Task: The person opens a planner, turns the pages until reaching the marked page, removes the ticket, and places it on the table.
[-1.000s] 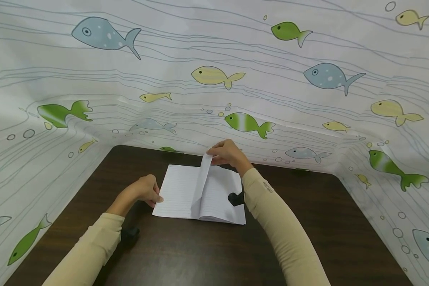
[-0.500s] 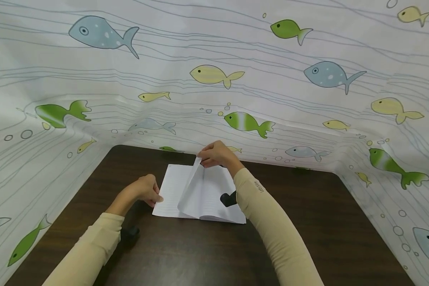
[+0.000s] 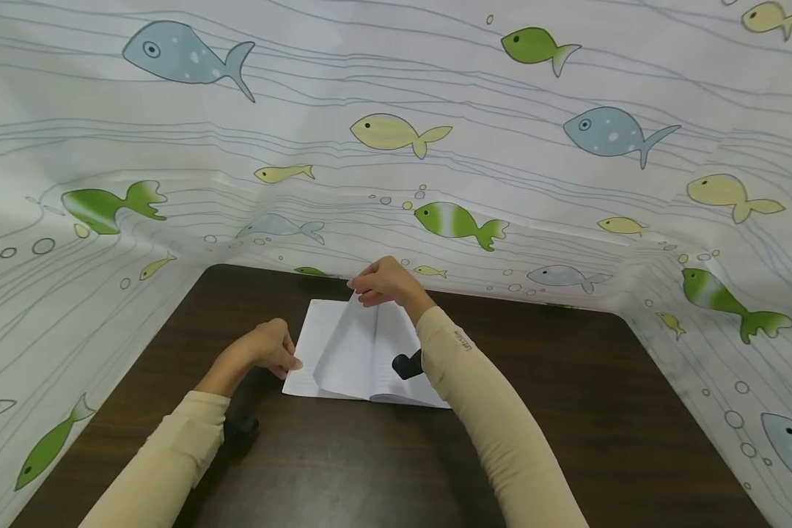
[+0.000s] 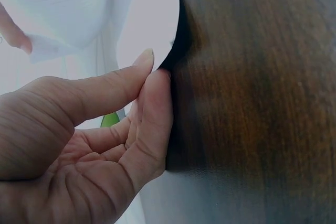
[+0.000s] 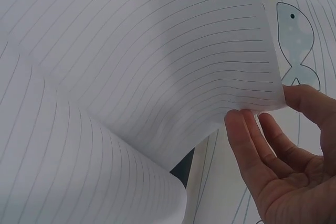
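- Dark wood table (image 3: 343, 469), fish-print sheet (image 3: 290, 139) behind and along both sides; notebook (image 3: 383, 348) lies opened flat towards the back of the table, between the hands
- One lined page (image 3: 343, 356) stands up off the spine, leaning over the left page (image 3: 315, 323)
- Risk: tearing. Right hand (image 3: 384, 280) has only the far corner, so a hard sideways pull would load the paper at that corner or at the spine
- Risk: crease. Near part of the page hangs unsupported and bowed; pressed down like that, it could fold
- Risk: notebook sliding. Left hand (image 3: 270, 348) is the only visible hold on the book itself; if that slackens, pulling the page could drag the lot
- Risk: snag. Black wrist camera (image 3: 407, 365) sits low over the right page (image 3: 394, 334); can't tell if it touches
- Left grip: thumb (image 4: 121, 82) and forefinger closed to a pinch on the notebook's left edge, no gap beyond the paper; other fingers loosely curled
- Right grip: pinch on the page corner, paper between the tips, fingers bent; exact overlap on the paper hard to tell
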The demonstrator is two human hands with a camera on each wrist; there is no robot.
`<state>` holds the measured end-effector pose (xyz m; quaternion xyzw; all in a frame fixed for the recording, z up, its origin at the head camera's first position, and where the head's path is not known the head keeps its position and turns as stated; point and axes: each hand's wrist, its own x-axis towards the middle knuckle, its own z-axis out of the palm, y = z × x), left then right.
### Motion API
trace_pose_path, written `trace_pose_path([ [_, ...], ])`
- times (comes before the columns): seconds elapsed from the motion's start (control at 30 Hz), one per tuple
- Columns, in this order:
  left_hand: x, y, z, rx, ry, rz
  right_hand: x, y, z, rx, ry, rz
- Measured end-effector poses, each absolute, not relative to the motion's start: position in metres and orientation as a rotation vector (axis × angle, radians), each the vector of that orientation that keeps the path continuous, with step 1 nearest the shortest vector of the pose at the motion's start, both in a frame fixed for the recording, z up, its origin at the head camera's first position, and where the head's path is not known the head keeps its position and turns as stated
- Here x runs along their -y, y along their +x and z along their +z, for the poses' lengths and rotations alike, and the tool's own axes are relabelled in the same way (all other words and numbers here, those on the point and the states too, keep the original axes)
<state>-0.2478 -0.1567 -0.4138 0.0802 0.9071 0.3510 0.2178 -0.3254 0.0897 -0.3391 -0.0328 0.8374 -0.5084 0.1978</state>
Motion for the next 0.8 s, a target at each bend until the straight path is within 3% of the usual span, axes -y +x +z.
trace_pose_path([
  [0.37, 0.159, -0.244, -0.412, -2.524, 0.208, 0.973, -0.065, -0.323, -0.352, -2.455, -0.126, -1.326],
  [0.8, 0.155, -0.242, -0.415, -2.525, 0.182, 1.037, -0.039, -0.330, -0.374, -2.485, 0.022, -1.300],
])
